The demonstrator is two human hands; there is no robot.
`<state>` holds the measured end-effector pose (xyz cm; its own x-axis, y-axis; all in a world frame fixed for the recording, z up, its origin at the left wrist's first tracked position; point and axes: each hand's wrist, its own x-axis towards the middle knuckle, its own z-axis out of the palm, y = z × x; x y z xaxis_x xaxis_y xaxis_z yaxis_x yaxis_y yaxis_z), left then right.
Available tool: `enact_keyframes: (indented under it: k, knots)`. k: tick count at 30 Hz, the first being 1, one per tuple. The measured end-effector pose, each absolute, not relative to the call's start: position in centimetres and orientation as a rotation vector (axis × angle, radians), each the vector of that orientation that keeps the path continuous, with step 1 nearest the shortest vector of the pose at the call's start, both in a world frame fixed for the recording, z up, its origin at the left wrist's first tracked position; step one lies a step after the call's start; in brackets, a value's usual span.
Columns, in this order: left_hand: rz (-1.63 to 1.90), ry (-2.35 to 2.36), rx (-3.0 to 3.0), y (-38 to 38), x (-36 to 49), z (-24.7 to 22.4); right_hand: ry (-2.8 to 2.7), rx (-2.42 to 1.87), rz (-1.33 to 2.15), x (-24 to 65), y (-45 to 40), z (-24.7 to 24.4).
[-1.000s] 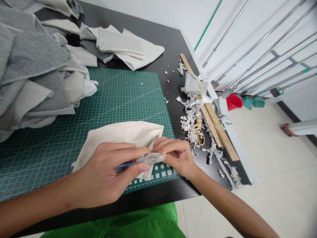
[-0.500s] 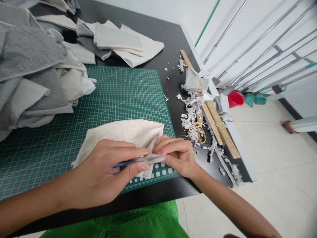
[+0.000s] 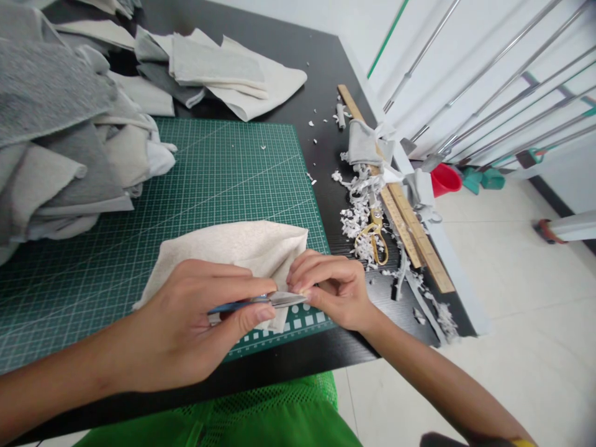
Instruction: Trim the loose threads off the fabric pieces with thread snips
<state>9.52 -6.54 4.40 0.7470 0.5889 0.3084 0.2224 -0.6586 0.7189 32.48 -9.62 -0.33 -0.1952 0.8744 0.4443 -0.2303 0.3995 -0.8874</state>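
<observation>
My left hand (image 3: 181, 323) is shut on a small blue-handled cutting tool (image 3: 274, 300), whose steel blade points right across a folded cream terry fabric piece (image 3: 233, 248). My right hand (image 3: 331, 290) pinches the fabric's edge, its fingertips touching the blade's tip. The fabric lies on a green cutting mat (image 3: 223, 180), partly hidden under both hands. Part of the tool's handle is hidden by my left fingers.
A heap of grey and cream fabric (image 3: 60, 143) overlaps the mat's left side, with a stack (image 3: 218, 68) behind it on the black table (image 3: 298, 68). Gold scissors (image 3: 372, 239), white scraps (image 3: 358, 217) and a wooden ruler (image 3: 410, 214) lie right of the mat.
The blade has swung more level against the fabric, and both hands keep their hold. The whole scene sits slightly higher in the view.
</observation>
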Motion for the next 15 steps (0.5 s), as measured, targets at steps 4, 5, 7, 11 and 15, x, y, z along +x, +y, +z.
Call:
enact_keyframes:
  k: [4, 5, 7, 11, 15]
  knots:
    - [0.690, 0.609, 2.271, -6.41, 9.46, 4.32, -1.440, -0.631, 1.117, 32.53, -9.63, -0.31]
    - [0.687, 0.606, 2.272, -6.36, 9.41, 4.32, -1.446, -0.637, 1.116, 32.55, -9.64, -0.31]
    - [0.703, 0.612, 2.275, -6.29, 9.25, 4.35, -1.453, -0.642, 1.113, 32.59, -9.67, -0.31]
    - [0.764, 0.657, 2.300, -6.31, 8.92, 4.50, -1.447, -0.624, 1.111, 32.60, -9.70, -0.35]
    - [0.756, 0.661, 2.361, -6.46, 8.91, 4.61, -1.440, -0.623, 1.110, 32.55, -9.67, -0.45]
